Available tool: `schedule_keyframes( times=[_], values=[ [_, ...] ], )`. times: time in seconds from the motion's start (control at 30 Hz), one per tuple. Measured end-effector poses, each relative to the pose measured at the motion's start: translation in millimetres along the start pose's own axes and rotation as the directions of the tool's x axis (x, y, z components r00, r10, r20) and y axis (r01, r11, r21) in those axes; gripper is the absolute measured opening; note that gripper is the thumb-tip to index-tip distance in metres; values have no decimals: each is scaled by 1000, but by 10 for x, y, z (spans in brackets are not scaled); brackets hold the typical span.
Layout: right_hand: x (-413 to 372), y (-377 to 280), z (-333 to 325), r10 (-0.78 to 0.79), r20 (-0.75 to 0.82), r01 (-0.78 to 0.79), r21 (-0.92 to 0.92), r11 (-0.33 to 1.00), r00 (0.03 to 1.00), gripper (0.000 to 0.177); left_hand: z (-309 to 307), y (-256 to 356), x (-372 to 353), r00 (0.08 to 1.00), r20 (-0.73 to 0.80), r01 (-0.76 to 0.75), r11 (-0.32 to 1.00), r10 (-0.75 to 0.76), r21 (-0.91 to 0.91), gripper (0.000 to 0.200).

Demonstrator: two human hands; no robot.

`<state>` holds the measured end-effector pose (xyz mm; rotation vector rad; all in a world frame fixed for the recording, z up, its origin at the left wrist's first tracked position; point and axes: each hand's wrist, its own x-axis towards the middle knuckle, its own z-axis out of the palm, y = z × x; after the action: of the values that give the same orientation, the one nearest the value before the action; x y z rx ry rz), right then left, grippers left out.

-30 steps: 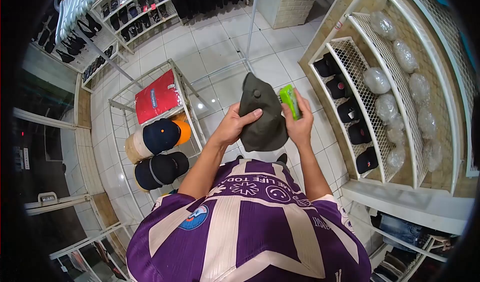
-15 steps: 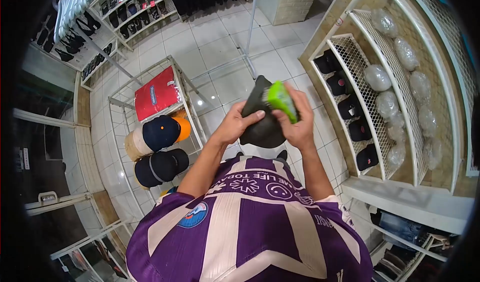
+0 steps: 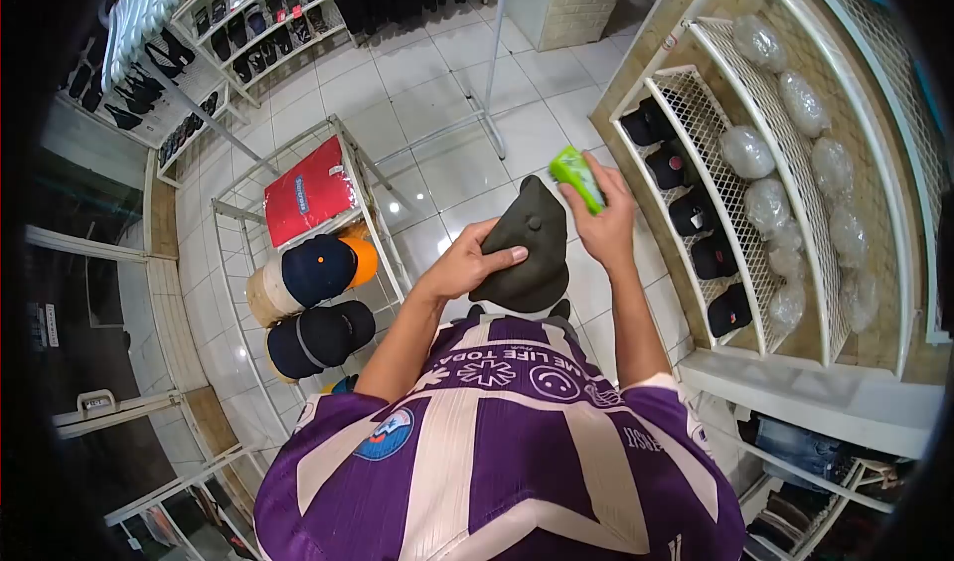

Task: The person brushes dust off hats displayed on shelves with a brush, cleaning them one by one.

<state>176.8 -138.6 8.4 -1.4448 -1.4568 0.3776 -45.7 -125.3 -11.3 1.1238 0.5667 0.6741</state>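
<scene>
A dark olive-grey cap (image 3: 529, 253) is held out in front of my chest, its button facing up toward me. My left hand (image 3: 465, 263) grips the cap's left side, thumb on top and the other fingers hidden beneath. To the right of the cap, my right hand (image 3: 603, 208) is closed around a bright green brush (image 3: 576, 177). The brush is apart from the cap, and its bristles are hard to make out from this angle.
On my left, a white wire rack (image 3: 234, 208) bears a red packaged garment (image 3: 309, 192) and several caps (image 3: 320, 267). A mesh shelf unit (image 3: 740, 94) on my right holds black caps (image 3: 689, 211) and plastic-wrapped bundles (image 3: 768, 206). A metal pole (image 3: 497, 54) stands ahead.
My right hand has lifted the green brush off the cap and moved it up and to the right. The cap has turned and dropped slightly, so its button now shows.
</scene>
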Motion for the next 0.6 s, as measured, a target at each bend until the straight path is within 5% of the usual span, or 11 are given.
schedule_keyframes(
  times=[0.07, 0.17, 0.3, 0.37, 0.43, 0.5, 0.6],
  values=[
    [-17, -109, -15, -5, -77, 12, 95, 995, 997, 50, -61, 17, 16, 999, -19, 49, 999, -49, -9, 37],
    [-98, -255, 173, -133, 47, 125, 135, 983, 990, 49, -130, -52, -1, 996, -1, 89, 996, -89, -13, 39],
    [-25, 194, 254, 77, 11, -77, 14, 997, 997, 49, -173, -43, -33, 997, -13, 72, 997, -73, -30, 42],
    [-23, 102, 231, 63, 18, -64, 81, 995, 998, 49, -127, 0, -68, 992, -127, 11, 1000, -13, -10, 46],
    [-49, -151, 293, -115, 69, 93, 261, 961, 991, 49, -158, -2, -68, 987, -132, 75, 989, -91, -124, 45],
    [-91, -59, 470, -75, 115, 35, 317, 948, 990, 51, -224, -73, -99, 990, -129, 43, 995, -54, -91, 44],
    [-20, 199, 570, -19, 224, 8, 51, 999, 974, 55, -313, -111, -228, 979, -186, 67, 992, -85, -103, 42]
  ],
)
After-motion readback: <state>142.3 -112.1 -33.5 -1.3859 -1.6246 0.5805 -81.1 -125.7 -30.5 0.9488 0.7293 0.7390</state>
